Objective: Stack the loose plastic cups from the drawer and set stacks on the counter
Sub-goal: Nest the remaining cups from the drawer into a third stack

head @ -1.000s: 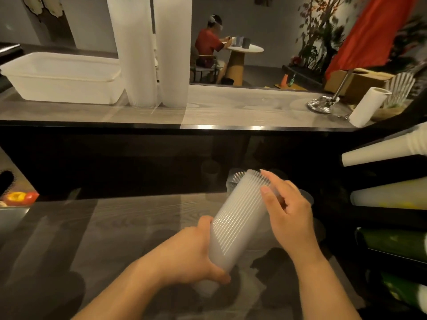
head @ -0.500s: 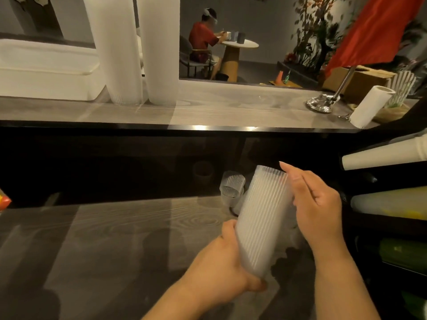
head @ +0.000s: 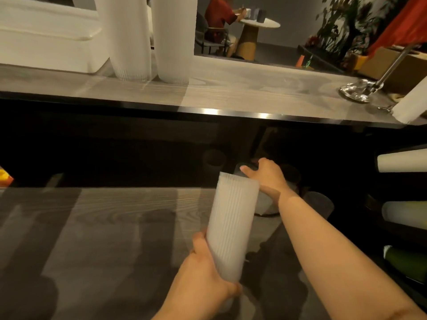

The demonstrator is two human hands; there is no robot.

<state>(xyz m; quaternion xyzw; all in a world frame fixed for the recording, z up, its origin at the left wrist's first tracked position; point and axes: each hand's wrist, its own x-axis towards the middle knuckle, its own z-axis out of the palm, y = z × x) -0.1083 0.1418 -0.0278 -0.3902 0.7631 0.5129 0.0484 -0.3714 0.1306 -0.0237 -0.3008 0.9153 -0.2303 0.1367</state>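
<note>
1. While the left hand (head: 205, 280) keeps a clenched grip around the lower end of a ribbed, translucent white stack of plastic cups (head: 232, 225), the stack tilts slightly, open end up, above the grey wood-grain lower table (head: 104, 239).
2. Right hand (head: 265, 174) is extended forward into the dark drawer space, fingers curled over the rim of a clear loose plastic cup (head: 245, 168); grip on it appears closed, though the contact is dim.
3. More loose clear cups (head: 318, 204) lie in shadow just beside the right forearm; their number cannot be told.
4. Two tall white finished cup stacks (head: 131, 38) stand upright, side by side, on the upper grey table (head: 254, 88), near a white rectangular plastic tub (head: 46, 40).
5. White paper roll (head: 411, 105) sits at the upper table's right edge.
</note>
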